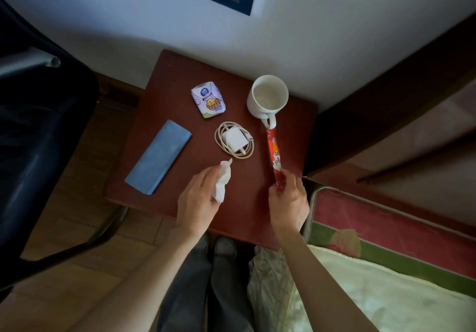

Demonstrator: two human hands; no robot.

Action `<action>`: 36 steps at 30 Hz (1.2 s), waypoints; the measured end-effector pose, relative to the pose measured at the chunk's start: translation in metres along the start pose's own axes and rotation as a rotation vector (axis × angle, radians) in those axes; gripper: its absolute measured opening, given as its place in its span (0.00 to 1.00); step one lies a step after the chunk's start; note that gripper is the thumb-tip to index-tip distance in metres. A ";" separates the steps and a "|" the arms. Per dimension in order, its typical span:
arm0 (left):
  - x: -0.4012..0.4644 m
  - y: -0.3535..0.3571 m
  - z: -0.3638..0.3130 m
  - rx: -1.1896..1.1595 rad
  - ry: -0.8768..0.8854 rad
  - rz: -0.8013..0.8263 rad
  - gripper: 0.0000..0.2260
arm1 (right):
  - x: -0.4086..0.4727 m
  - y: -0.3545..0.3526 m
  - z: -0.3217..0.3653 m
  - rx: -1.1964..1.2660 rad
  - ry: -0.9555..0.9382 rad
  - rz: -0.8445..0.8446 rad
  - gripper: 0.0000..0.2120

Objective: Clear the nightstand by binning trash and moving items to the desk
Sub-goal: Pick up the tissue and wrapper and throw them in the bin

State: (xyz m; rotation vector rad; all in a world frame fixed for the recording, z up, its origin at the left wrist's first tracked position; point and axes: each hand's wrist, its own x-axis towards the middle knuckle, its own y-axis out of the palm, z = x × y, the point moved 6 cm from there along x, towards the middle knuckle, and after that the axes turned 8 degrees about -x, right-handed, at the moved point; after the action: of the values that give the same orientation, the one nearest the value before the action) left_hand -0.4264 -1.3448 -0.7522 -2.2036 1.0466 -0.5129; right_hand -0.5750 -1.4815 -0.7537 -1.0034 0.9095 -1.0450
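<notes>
- The left hand (198, 197) reaches over the near edge of the nightstand (180, 79), fingers curled round a crumpled white tissue (222, 181) held just above the top.
- The right hand (288, 202) pinches the near end of a long red snack wrapper (273, 153); its far end lies at the handle of the white mug (266, 97).
- Between the hands, farther back, sits a white charger (235, 141) ringed by its coiled cable.
- A small tissue pack (209, 102) lies left of the mug; a blue case (159, 156) lies slantwise by the left edge.
- A dark chair (38, 125) stands left of the nightstand, a bed (386, 267) right.
</notes>
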 end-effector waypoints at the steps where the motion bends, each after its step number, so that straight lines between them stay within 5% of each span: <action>1: 0.001 -0.002 0.000 -0.032 -0.012 -0.018 0.24 | -0.001 -0.003 -0.003 0.009 0.024 -0.022 0.16; 14: -0.005 -0.059 -0.046 -0.236 -0.115 -0.051 0.21 | -0.023 -0.082 -0.006 0.237 0.102 -0.070 0.11; 29: -0.046 -0.213 -0.178 -0.235 -0.077 -0.179 0.20 | -0.081 -0.244 0.066 0.450 -0.260 0.059 0.12; 36: -0.093 -0.270 -0.186 -0.289 -0.211 -0.409 0.15 | -0.100 -0.278 0.114 0.430 -0.423 0.145 0.12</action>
State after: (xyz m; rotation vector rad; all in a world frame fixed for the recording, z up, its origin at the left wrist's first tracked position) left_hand -0.4441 -1.2124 -0.4384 -2.6798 0.5865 -0.3039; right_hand -0.5628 -1.4120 -0.4447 -0.7416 0.3805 -0.8155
